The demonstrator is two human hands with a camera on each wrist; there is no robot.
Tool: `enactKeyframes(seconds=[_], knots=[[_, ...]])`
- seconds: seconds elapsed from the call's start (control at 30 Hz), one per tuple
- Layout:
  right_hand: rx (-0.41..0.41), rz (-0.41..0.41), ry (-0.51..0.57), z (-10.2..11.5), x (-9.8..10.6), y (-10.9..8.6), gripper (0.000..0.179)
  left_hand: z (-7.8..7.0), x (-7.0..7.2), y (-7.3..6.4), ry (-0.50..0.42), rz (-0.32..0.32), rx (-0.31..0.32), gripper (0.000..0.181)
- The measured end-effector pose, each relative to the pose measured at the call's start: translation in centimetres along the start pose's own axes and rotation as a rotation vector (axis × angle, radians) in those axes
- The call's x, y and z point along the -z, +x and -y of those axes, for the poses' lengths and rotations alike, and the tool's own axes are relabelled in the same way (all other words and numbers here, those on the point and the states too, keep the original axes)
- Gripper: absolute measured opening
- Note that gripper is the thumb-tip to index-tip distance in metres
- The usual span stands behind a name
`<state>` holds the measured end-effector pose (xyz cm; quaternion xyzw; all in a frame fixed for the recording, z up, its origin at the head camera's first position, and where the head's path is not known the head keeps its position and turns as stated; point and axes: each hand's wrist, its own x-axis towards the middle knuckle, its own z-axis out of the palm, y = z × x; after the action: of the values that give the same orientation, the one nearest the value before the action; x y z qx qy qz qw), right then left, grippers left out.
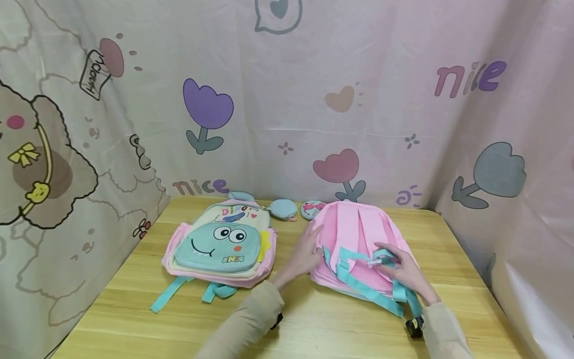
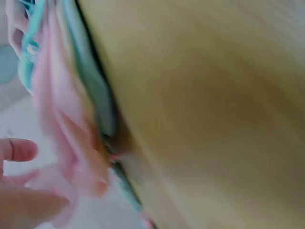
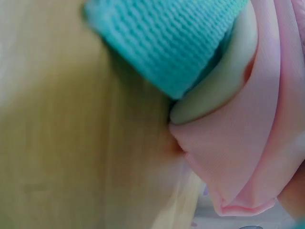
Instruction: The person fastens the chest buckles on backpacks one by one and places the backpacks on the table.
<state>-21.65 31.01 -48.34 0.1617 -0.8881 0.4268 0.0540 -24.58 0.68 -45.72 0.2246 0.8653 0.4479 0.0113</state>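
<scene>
A printed curtain (image 1: pixel 287 99) with tulips, hearts and the word "nice" hangs round three sides of a pale wooden worktop (image 1: pixel 314 324), which fills most of the left wrist view and the left side of the right wrist view.

On the right half of the worktop lies a pink backpack (image 1: pixel 354 234), back side up, its padded pink shoulder straps running down the middle and its teal webbing straps (image 1: pixel 354 279) crossing the lower part. To its left, well apart, lies a second backpack (image 1: pixel 219 244), front side up, cream and pink with a teal monster-face pocket; two teal strap ends trail from under it toward the near edge.

The left hand (image 1: pixel 307 252) rests on the left edge of the pink backpack, its fingers straight and slightly apart, pressing on the fabric. The right hand (image 1: pixel 403 271) lies on the lower right part of the same backpack, its fingers curled round the teal webbing near a small white buckle (image 1: pixel 376 260). The right wrist view shows a teal strap and folds of pink fabric close up, against the wood.

Behind the backpacks, near the curtain, sit two small round pouches: a teal pouch (image 1: pixel 282 208) and a pink-patterned pouch (image 1: pixel 312 208) just beside the pink backpack's top.
</scene>
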Motion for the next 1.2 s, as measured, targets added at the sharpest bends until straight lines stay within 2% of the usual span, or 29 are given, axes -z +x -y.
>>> enactKeyframes(seconds=[0.07, 0.17, 0.23, 0.33, 0.57, 0.83, 1.03, 1.2], knots=[[0.006, 0.003, 0.000, -0.1, 0.0, -0.1, 0.057, -1.2, -0.4, 0.1, -0.004, 0.049, -0.052, 0.060], [-0.007, 0.012, -0.005, -0.1, 0.0, -0.1, 0.058, -2.2, -1.3, 0.5, -0.039, 0.170, -0.091, 0.051], [-0.011, 0.019, -0.017, -0.1, 0.0, 0.0, 0.058, -2.3, -1.9, 0.8, -0.052, 0.230, -0.099, 0.047], [-0.009, 0.024, -0.031, -0.1, -0.2, 0.0, 0.060, -1.9, -2.6, 1.2, -0.073, 0.279, -0.098, 0.043], [0.022, -0.010, -0.008, -0.1, -0.5, 0.0, 0.063, -0.7, -3.4, 1.3, -0.098, 0.327, -0.087, 0.041], [0.009, -0.075, -0.073, 0.1, -0.7, -0.1, 0.052, -0.1, -3.7, 1.3, -0.132, 0.391, -0.060, 0.045], [-0.001, -0.092, -0.088, 0.1, -0.8, -0.1, 0.033, 0.2, -4.0, 1.6, -0.180, 0.430, 0.017, 0.048], [-0.008, -0.074, -0.068, 0.1, -0.8, -0.1, 0.030, 0.2, -4.0, 1.7, -0.220, 0.432, 0.053, 0.047]])
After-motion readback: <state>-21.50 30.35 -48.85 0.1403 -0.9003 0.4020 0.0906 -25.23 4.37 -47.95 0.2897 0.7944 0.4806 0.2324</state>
